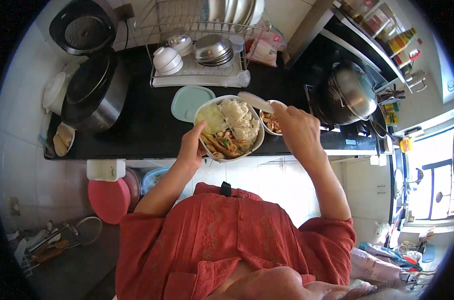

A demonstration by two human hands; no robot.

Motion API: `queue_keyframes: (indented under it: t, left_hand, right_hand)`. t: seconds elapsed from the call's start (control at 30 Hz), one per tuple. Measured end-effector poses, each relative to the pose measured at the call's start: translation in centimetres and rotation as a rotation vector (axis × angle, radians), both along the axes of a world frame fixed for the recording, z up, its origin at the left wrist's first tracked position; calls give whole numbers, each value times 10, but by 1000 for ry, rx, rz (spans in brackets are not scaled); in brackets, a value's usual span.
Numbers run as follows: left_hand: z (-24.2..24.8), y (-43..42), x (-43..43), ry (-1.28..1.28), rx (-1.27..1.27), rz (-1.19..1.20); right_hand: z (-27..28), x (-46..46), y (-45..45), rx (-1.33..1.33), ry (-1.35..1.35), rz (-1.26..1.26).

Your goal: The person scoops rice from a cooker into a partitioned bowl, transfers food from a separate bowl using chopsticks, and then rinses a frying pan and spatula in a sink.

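My left hand (192, 144) grips the left side of a white divided food container (263, 132), its thumb over the rim. White rice (242, 118) fills the upper right compartment, a pale green food (211, 117) the upper left, and a brown cooked dish with bits of red and green (227, 145) the lower one. My right hand (300, 129) holds a translucent white rice paddle (255, 100), its blade above the container's upper right rim. Partly behind this hand stands a bowl of chopped brown food (271, 123). A pale green lid (191, 101) lies behind the container.
On the black counter (148, 127), an open rice cooker (103, 97) stands left. Behind the container is a wire dish rack (197, 80) with bowls and plates. A large metal pot (352, 93) sits on the stove at right. A white bin (106, 170) hangs at the counter's front edge.
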State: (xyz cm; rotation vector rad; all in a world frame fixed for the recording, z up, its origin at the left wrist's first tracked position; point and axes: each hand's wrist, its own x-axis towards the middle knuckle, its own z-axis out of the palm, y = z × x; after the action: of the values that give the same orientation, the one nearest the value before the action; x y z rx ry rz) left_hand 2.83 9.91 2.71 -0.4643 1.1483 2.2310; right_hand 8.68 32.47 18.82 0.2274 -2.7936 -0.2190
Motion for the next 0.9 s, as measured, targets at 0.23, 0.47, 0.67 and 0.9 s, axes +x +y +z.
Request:
queue_keyframes:
  t: [0.23, 0.47, 0.67, 0.9]
  left_hand:
    - [0, 31, 9, 83, 99, -54]
    - [15, 67, 37, 113, 139, -29]
    - [22, 99, 64, 114, 143, -69]
    - [13, 94, 66, 69, 157, -67]
  right_hand:
    - [-21, 24, 41, 120, -112, 81]
    - [35, 83, 93, 200, -125, 178]
    - [10, 99, 121, 230, -274, 201]
    - [53, 116, 117, 156, -307, 183]
